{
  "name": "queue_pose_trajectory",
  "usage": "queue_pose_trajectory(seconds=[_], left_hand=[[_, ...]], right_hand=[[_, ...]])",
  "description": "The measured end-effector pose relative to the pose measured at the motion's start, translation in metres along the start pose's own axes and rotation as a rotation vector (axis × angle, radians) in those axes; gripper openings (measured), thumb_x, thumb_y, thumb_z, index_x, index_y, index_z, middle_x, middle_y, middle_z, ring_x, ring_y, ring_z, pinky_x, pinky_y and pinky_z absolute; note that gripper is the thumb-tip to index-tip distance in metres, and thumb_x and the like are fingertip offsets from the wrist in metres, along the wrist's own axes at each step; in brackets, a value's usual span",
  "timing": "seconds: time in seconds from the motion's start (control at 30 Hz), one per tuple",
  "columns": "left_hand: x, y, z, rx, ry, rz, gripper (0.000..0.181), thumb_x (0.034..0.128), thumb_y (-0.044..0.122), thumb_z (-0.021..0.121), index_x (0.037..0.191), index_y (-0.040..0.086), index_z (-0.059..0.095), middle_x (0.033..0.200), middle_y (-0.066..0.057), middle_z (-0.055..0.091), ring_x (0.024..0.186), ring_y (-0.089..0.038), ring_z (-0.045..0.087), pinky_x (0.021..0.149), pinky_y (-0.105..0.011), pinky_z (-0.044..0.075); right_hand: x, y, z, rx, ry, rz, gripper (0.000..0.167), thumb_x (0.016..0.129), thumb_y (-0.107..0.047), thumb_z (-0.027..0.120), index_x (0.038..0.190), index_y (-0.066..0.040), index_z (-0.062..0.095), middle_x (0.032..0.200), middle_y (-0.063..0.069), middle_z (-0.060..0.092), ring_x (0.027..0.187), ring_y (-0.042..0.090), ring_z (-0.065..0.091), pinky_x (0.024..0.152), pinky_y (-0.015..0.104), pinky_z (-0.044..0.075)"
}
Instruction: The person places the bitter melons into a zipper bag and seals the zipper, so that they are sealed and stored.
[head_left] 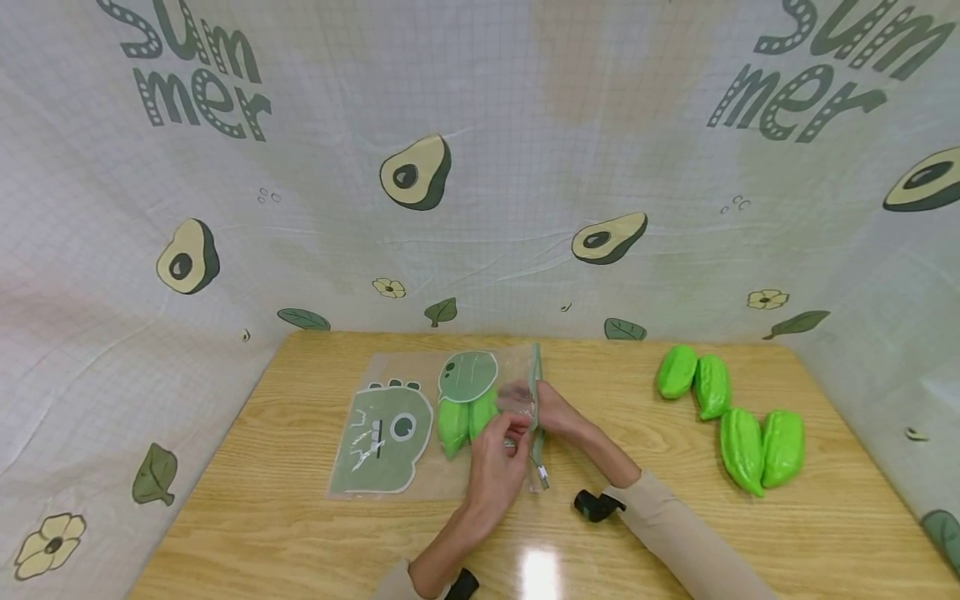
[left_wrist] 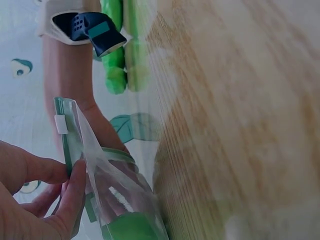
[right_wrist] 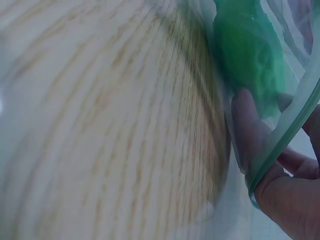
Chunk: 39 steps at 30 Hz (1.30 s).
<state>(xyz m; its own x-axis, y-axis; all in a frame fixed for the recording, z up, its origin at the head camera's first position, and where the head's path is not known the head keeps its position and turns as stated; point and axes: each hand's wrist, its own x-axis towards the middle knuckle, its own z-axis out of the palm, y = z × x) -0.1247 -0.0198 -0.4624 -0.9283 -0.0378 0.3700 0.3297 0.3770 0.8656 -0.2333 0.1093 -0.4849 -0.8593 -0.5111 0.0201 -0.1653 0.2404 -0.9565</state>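
Observation:
A clear slider bag (head_left: pixel 459 479) with a green cartoon monster print lies flat on the table, its mouth facing right. Two bright green ribbed fruit-shaped pieces (head_left: pixel 452 423) show inside it, side by side. My left hand (head_left: pixel 495 467) pinches the green edge of the mouth between thumb and fingers, near the white slider (left_wrist: pixel 61 124). Through the mouth reaches my right hand (head_left: pixel 553 408), its fingers inside the bag. In the right wrist view, an extended finger (right_wrist: pixel 245 117) touches the end of a green piece (right_wrist: pixel 250 55); part of that hand is behind the plastic.
Several more green pieces lie at the table's right side, a pair at the back (head_left: pixel 677 372) and a pair nearer (head_left: pixel 782 448). A patterned cloth (head_left: pixel 495 267) rises behind and beside the wooden table (head_left: pixel 300 533). Each wrist carries a black camera (head_left: pixel 596 505).

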Motion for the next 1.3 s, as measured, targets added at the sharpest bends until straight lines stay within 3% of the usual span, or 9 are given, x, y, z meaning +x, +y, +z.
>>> queue_pose_trajectory(seconds=[0.17, 0.33, 0.7, 1.0, 1.3], left_hand=[[0.000, 0.000, 0.000, 0.005, -0.001, -0.007, 0.018, 0.0873, -0.014, 0.067, 0.100, -0.002, 0.069, 0.094, -0.011, 0.068, 0.083, -0.022, 0.068, 0.068, -0.024, 0.059], [-0.001, 0.001, 0.000, 0.009, -0.003, -0.020, 0.019, 0.0868, -0.014, 0.067, 0.101, -0.002, 0.069, 0.094, -0.011, 0.068, 0.084, -0.022, 0.068, 0.068, -0.024, 0.059], [0.000, 0.000, 0.000, 0.028, 0.006, -0.012, 0.018, 0.0868, -0.013, 0.069, 0.101, -0.002, 0.070, 0.095, -0.011, 0.069, 0.085, -0.023, 0.069, 0.068, -0.025, 0.059], [0.000, -0.001, 0.001, 0.018, 0.003, -0.014, 0.016, 0.0878, -0.012, 0.068, 0.100, -0.002, 0.070, 0.094, -0.012, 0.069, 0.084, -0.022, 0.069, 0.067, -0.025, 0.060], [0.000, 0.000, 0.000, 0.019, 0.015, -0.002, 0.017, 0.0867, -0.013, 0.069, 0.100, -0.003, 0.070, 0.092, -0.012, 0.069, 0.082, -0.023, 0.069, 0.066, -0.024, 0.060]], right_hand=[[-0.001, 0.001, -0.001, 0.021, -0.026, -0.007, 0.035, 0.099, -0.006, 0.064, 0.126, 0.016, 0.061, 0.121, 0.029, 0.068, 0.109, 0.026, 0.066, 0.089, 0.023, 0.052], [-0.004, 0.001, -0.004, 0.000, -0.020, 0.025, 0.038, 0.099, -0.010, 0.065, 0.129, 0.013, 0.062, 0.124, 0.027, 0.068, 0.114, 0.031, 0.065, 0.092, 0.026, 0.052], [-0.013, -0.007, -0.012, -0.018, 0.002, 0.081, 0.032, 0.100, -0.014, 0.065, 0.124, 0.007, 0.066, 0.121, 0.021, 0.069, 0.114, 0.027, 0.062, 0.090, 0.030, 0.052], [-0.016, -0.010, -0.015, -0.058, -0.004, 0.051, 0.029, 0.101, -0.014, 0.064, 0.120, 0.008, 0.068, 0.118, 0.021, 0.070, 0.110, 0.028, 0.063, 0.088, 0.031, 0.053], [-0.023, -0.013, -0.022, -0.076, -0.029, 0.015, 0.029, 0.102, -0.011, 0.061, 0.123, 0.009, 0.066, 0.121, 0.023, 0.069, 0.117, 0.035, 0.065, 0.092, 0.029, 0.054]])
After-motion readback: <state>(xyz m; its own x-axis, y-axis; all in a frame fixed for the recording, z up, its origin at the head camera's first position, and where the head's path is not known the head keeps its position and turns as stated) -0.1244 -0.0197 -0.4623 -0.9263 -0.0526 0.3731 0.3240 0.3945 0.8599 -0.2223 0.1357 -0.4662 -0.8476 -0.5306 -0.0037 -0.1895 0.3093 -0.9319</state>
